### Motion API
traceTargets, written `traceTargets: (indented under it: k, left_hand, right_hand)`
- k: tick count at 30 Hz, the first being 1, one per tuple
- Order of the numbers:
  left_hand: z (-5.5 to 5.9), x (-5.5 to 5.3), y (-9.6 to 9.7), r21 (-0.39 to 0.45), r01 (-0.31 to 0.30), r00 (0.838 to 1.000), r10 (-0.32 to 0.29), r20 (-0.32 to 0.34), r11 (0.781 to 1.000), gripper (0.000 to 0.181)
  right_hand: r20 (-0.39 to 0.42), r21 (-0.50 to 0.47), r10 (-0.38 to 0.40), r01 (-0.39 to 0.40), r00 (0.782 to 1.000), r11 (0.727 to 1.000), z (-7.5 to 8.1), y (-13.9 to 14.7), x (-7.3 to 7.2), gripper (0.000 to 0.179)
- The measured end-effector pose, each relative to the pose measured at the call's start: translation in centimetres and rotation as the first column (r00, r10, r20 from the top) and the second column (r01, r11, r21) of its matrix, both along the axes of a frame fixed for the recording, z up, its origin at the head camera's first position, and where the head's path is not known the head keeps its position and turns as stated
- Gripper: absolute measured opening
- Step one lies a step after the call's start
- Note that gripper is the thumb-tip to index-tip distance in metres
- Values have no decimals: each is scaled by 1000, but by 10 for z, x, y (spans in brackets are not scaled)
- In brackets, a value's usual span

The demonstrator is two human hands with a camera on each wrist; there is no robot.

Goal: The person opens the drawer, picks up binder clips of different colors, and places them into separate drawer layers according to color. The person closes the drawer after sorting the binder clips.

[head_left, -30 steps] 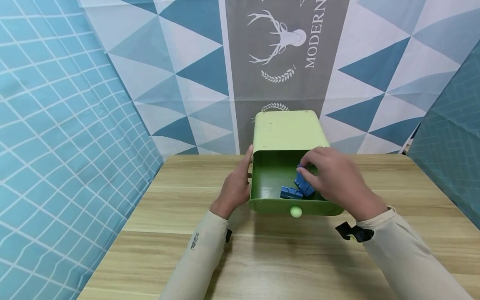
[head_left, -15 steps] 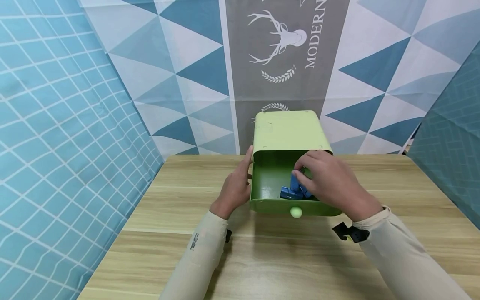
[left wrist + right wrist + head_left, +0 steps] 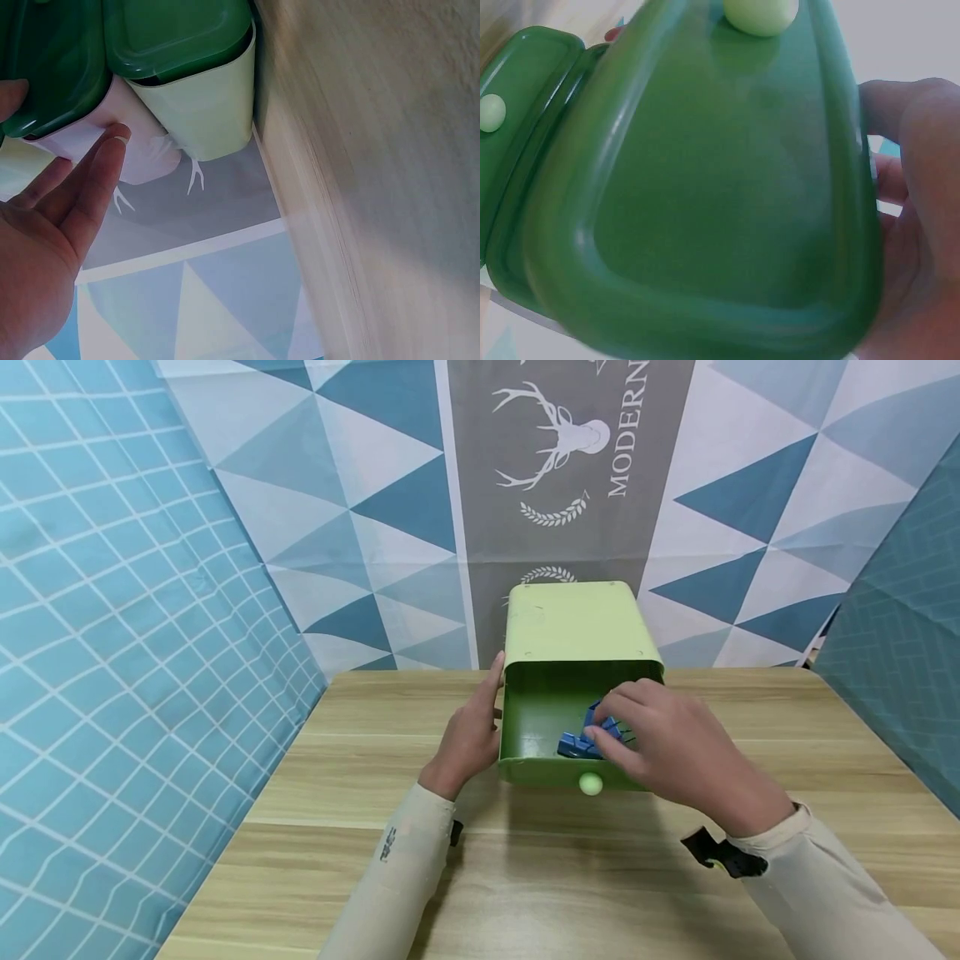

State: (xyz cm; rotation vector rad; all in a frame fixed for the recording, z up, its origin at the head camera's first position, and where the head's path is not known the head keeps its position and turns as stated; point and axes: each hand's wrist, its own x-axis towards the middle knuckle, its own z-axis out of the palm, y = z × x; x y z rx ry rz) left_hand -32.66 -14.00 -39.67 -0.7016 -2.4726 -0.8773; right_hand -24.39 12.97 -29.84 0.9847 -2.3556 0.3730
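Note:
A dark green drawer (image 3: 543, 772) stands pulled out of its light green casing (image 3: 577, 622). Several blue binder clips (image 3: 573, 746) lie together near its front; thin dark wires show beside one. My right hand (image 3: 663, 739) is over the drawer's right side, thumb and index fingertip apart beside the clips, partly covering them. My left hand (image 3: 468, 743) rests along the unit's left side with fingers straight; in the left wrist view its fingers (image 3: 94, 187) touch a pink casing (image 3: 131, 150). The drawer's front (image 3: 720, 180) fills much of the right wrist view.
The unit has several tiers, with another light green casing (image 3: 206, 112) at its base. A lower drawer (image 3: 536, 82) with a pale knob (image 3: 491, 112) shows at left. The wooden tabletop (image 3: 375, 852) extends around it; a patterned cloth (image 3: 412, 527) hangs behind.
My right hand first shifted left with a blue binder clip at its fingertips, then came down and right, its thumb and index finger parting. The clips lie differently. My left hand stayed put.

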Motion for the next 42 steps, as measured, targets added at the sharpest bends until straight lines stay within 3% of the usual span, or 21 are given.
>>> traceTargets:
  k: [9, 18, 32, 40, 42]
  left_hand:
    - [-1, 0, 0, 1, 0, 1000, 0, 0, 1000, 104]
    - [-1, 0, 0, 7, -3, 1000, 3, -1, 1000, 103]
    - [-1, 1, 1, -5, -10, 1000, 10, -7, 1000, 105]
    - [1, 2, 0, -21, -13, 1000, 13, -11, 1000, 105]
    - [3, 1, -2, -39, -15, 1000, 14, -15, 999, 107]
  right_hand:
    - [10, 16, -8, 8, 1000, 1000, -5, 6, 16, 19]
    - [-106, -64, 57, -64, 993, 996, -16, 15, 33, 52]
    - [-152, -193, 18, -48, 988, 980, -22, 23, 64, 46]
    - [-177, -236, 108, -149, 978, 960, -33, 18, 80, 37]
    - [-148, -227, 135, -167, 980, 960, -35, 17, 84, 35]
